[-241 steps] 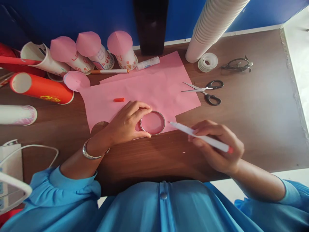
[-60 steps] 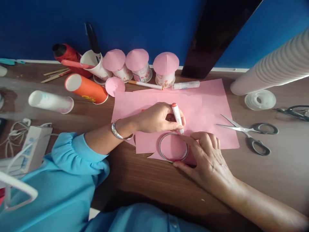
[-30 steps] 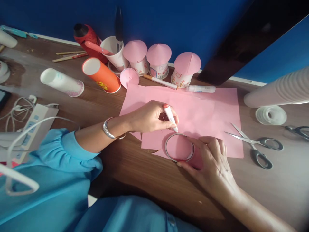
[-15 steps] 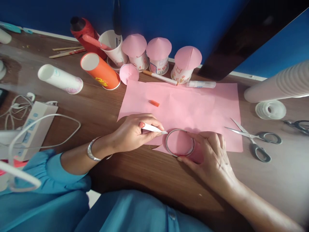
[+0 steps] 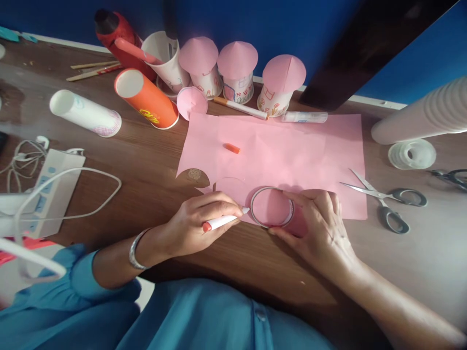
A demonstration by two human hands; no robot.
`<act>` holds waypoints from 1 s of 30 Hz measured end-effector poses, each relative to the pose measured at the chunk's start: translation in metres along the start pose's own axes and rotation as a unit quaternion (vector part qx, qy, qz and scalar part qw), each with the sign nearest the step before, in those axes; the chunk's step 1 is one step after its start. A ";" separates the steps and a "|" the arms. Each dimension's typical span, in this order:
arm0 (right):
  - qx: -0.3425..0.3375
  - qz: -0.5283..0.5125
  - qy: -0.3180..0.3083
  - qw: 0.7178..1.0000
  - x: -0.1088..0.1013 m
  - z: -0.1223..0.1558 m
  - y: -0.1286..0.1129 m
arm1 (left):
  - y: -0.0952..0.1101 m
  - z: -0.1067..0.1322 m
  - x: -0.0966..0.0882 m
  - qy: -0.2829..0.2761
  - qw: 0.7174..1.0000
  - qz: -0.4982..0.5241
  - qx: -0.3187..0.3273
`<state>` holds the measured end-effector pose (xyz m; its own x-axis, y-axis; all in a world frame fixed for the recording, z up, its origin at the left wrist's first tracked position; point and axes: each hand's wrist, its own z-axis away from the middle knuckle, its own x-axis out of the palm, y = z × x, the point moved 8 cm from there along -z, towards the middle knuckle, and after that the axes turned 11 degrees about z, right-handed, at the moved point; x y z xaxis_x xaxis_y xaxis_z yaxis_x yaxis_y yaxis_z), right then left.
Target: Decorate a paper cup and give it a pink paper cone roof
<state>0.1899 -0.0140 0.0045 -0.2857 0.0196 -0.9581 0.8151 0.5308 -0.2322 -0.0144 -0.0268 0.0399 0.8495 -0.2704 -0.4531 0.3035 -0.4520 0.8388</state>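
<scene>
My left hand (image 5: 204,221) is closed around a white marker (image 5: 222,222) with a red end, its tip just left of a ring. That ring (image 5: 252,210), perhaps a tape roll, lies flat at the near edge of the pink paper (image 5: 299,150). My right hand (image 5: 317,214) grips the ring's right side between thumb and fingers. A faint circle outline shows on the paper left of the ring, beside a curved cut-out in the paper's near left edge. An orange marker cap (image 5: 232,148) rests on the paper.
Scissors (image 5: 381,197) lie at the paper's right edge. Behind it stand several paper cups with pink cone tops (image 5: 238,61). An orange cup (image 5: 146,99) and a white cup (image 5: 85,113) are to the left, near a power strip (image 5: 54,189). Stacked cups (image 5: 419,116) lie at right.
My left hand has moved down toward me, tilting the marker and uncovering the circle outline and cut-out. My right hand stays on the ring. The view has shifted slightly.
</scene>
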 end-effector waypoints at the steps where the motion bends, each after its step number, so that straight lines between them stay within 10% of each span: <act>1: 0.001 0.001 0.000 1.000 0.000 0.000 0.000 | 0.002 0.003 0.002 0.002 1.000 -0.003 0.004; 30: 0.015 0.003 -0.014 1.000 0.002 0.000 0.004 | 0.023 0.020 0.040 -0.098 0.993 -0.012 0.065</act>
<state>0.1925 -0.0120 0.0020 -0.2668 -0.0006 -0.9637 0.8318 0.5050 -0.2306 0.0177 -0.0646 0.0352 0.7382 -0.4138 -0.5327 0.2526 -0.5627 0.7871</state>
